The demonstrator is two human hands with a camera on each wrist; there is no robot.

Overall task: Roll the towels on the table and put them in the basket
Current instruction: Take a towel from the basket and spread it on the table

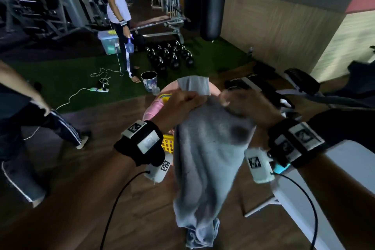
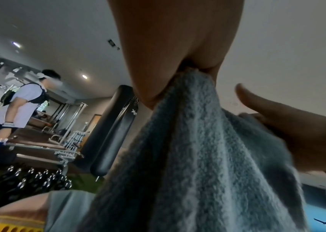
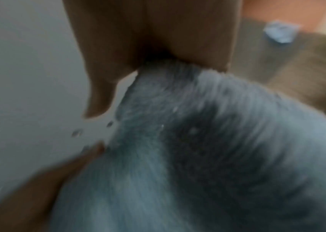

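Note:
A grey towel (image 1: 207, 160) hangs in the air in front of me, held at its top edge by both hands. My left hand (image 1: 182, 100) pinches its upper left corner, and the left wrist view shows the fingers (image 2: 158, 66) clamped on the cloth (image 2: 198, 157). My right hand (image 1: 243, 105) grips the upper right part, seen blurred in the right wrist view as fingers (image 3: 158, 39) closed on the towel (image 3: 198, 149). Below the towel sits a yellow basket (image 1: 168, 145) on something pink (image 1: 154, 107), with another grey towel (image 1: 194, 85) draped at its far side.
A white table (image 1: 324, 199) edge lies at the lower right. A person (image 1: 117, 6) stands on green turf by kettlebells (image 1: 168, 55); another person (image 1: 24, 119) walks at the left. A punching bag (image 1: 213, 2), a small bin (image 1: 149, 80) and floor cables (image 1: 97, 87) are beyond.

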